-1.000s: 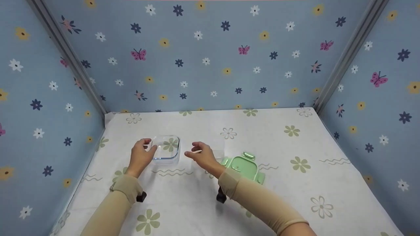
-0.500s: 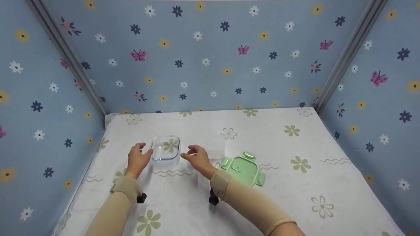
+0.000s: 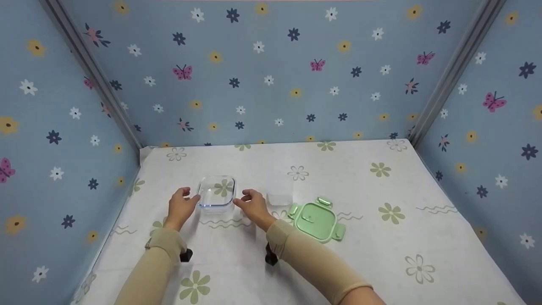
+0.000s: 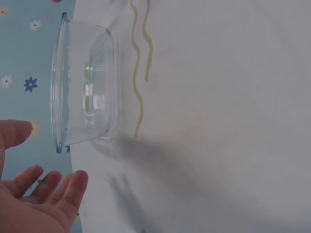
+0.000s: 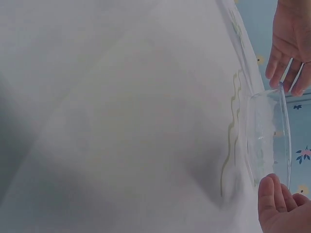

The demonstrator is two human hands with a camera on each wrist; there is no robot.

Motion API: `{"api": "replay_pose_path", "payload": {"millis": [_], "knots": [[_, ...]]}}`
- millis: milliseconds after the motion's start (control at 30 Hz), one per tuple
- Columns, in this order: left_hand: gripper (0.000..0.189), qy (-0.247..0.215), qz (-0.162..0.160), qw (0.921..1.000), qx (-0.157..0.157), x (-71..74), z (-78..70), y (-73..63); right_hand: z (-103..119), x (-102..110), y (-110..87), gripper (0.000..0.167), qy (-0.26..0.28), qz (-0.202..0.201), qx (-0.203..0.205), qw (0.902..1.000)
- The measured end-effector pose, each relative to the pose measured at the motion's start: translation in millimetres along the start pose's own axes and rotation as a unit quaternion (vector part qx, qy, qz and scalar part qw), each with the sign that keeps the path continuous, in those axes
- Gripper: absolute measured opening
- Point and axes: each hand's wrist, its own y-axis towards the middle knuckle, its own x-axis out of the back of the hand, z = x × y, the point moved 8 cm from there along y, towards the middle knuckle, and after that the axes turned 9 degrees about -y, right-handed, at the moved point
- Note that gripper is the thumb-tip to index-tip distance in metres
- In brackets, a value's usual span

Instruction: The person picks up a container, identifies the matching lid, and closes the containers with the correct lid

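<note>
A square clear glass food container (image 3: 216, 206) with a bluish rim stands upright on the cloth in the head view. My left hand (image 3: 181, 208) is at its left side, fingers spread and relaxed, thumb tip right at the wall. On the other side, my right hand (image 3: 255, 206) has its fingertips right at the rim's corner. Loosely bent fingers of the left hand (image 4: 43, 199) show below the glass container (image 4: 90, 87) in the left wrist view. The right wrist view has the container (image 5: 267, 136) between the left hand (image 5: 291, 43) and the right hand (image 5: 286, 208).
A green snap lid (image 3: 315, 222) with side flaps lies right of the right hand. Behind it is a faint transparent box-like thing (image 3: 279, 199). A white flowered cloth (image 3: 338, 262) covers the table, walled by blue patterned panels (image 3: 271, 63).
My right hand has moved left to the glass container. My left hand has drawn slightly down and away from its side. The container and the green lid have stayed in place.
</note>
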Motion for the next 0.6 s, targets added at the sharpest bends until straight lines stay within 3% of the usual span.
{"api": "replay_pose_path", "payload": {"millis": [300,600], "knots": [[0.064,-0.008,0.008,0.9995,0.029,-3.9,6.6,0.4,4,-11,3.0,0.048,0.011,0.015,0.006,0.9998],[0.058,-0.007,0.004,0.9996,0.028,-5.3,10.9,0.7,6,-18,5.9,0.042,0.008,0.023,-0.023,0.9994]]}}
